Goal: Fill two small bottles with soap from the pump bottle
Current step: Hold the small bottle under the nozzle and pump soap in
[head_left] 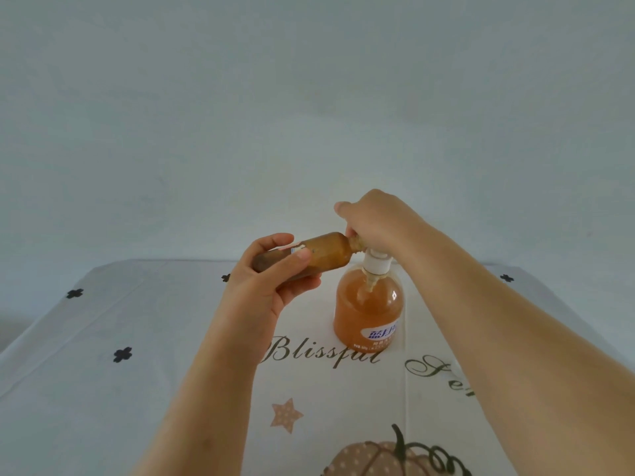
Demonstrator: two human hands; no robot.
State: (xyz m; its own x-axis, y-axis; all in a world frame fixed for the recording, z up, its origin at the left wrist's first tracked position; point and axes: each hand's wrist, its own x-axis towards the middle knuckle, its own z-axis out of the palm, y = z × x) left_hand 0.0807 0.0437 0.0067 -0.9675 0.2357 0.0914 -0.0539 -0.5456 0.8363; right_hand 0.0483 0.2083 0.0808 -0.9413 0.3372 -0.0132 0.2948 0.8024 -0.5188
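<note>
Over tablecloth (137,321), left hand (268,286) holds small bottle (326,252) sideways, right hand (378,221) grips pump (376,261).

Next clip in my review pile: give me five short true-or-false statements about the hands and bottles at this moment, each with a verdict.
1. The left hand holds the small bottle tipped close to horizontal. True.
2. The right hand lies flat on the tablecloth. False: it is raised, with its grip closed over the top of the pump bottle.
3. The pump bottle stands upright on the tablecloth. True.
4. The pump bottle is empty. False: orange soap fills most of its body.
5. A second small bottle stands beside the pump bottle. False: only one small bottle is in view, the one in the left hand.
</note>
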